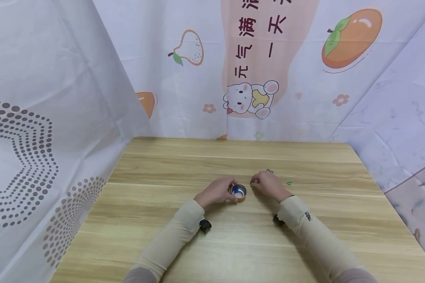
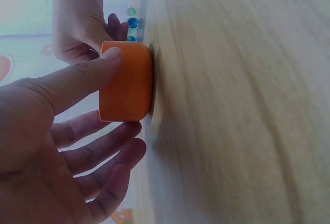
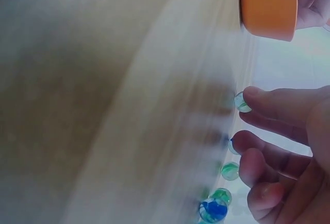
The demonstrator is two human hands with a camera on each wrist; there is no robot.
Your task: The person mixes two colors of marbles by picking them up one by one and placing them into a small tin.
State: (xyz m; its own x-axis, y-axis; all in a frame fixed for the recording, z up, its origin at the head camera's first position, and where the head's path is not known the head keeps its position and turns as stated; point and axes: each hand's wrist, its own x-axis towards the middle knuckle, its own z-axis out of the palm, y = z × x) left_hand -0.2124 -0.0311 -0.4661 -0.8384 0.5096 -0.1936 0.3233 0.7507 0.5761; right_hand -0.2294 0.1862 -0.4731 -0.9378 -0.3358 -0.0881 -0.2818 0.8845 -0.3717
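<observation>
A small round orange bowl [image 1: 241, 199] with a shiny metal inside stands upright on the wooden table; something blue shows inside it. My left hand [image 1: 217, 191] grips it from the left, thumb on one side and fingers on the other, as the orange wall [image 2: 126, 82] in the left wrist view shows. To the right of the bowl, my right hand [image 1: 269, 184] is low over the table. Between its thumb and forefinger it pinches a clear marble [image 3: 241, 102] with a green swirl. Another marble [image 3: 233, 147] is partly hidden behind the other curled fingers.
Several glass marbles lie beyond the right hand, among them a green one [image 3: 230, 171] and a blue one [image 3: 213, 210]. In the head view a green marble [image 1: 289, 182] sits to its right. A printed curtain [image 1: 191, 90] hangs behind the table [image 1: 170, 161].
</observation>
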